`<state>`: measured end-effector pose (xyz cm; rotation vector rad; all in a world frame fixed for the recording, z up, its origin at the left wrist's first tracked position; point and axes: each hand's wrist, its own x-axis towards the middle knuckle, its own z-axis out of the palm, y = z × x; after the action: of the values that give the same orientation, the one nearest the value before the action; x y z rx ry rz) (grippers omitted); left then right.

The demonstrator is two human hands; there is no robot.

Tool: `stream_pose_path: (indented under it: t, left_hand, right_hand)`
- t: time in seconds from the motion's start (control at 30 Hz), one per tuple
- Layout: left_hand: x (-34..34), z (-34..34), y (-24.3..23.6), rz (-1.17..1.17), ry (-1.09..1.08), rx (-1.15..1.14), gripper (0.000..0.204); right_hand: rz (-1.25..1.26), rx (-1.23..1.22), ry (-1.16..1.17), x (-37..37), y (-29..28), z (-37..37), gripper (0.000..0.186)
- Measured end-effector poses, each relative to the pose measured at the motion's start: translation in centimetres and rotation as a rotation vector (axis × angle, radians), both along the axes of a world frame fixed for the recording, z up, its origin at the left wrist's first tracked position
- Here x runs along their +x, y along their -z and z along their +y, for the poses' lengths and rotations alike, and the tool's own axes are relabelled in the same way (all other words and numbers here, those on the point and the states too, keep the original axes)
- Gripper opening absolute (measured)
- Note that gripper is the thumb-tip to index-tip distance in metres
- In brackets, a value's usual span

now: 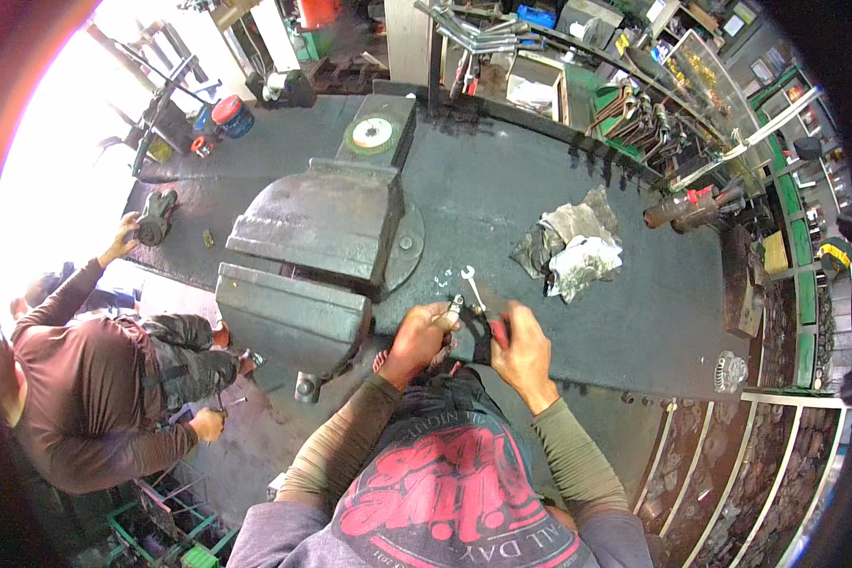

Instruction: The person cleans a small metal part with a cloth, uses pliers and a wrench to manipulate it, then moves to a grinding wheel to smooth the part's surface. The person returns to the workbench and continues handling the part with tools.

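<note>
My left hand is closed around a small silver metal part at the front edge of the dark workbench. Just to its right, my right hand is closed on a red-handled tool, whose head is too small to make out clearly. A silver open-ended wrench lies just beyond my hands. The big metal vise stands to their left, with a white-centred disc on its rear. Crumpled dirty rags lie to the right.
At left, a co-worker rests a hand on a dark metal part and holds a tool low down. A tub stands at back left, tools at back right. A round metal part sits by the right front corner.
</note>
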<state>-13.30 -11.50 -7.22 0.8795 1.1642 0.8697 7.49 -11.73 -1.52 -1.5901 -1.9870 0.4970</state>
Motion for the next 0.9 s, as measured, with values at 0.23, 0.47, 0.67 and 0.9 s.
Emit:
stream_pose_path:
  t: [0.23,0.47,0.67,0.9]
  left_hand:
    - [0.8,0.8,-2.4,-0.099,-0.007,-0.08,0.015]
    - [0.3,1.6,-0.3,-0.094,0.047,-0.047,0.021]
    - [1.2,1.9,-0.7,-0.06,-0.017,-0.009,0.023]
    - [0.4,1.7,0.6,0.033,0.05,-0.067,0.026]
  right_hand:
    - [-0.043,0.026,-0.005,0.8,1.4,0.4,0.054]
    - [-0.068,0.056,-0.036,0.6,1.5,1.6,0.06]
    - [-0.046,0.081,0.015,0.8,2.1,1.8,0.061]
    - [-0.092,-0.048,-0.041,0.5,0.8,1.7,0.063]
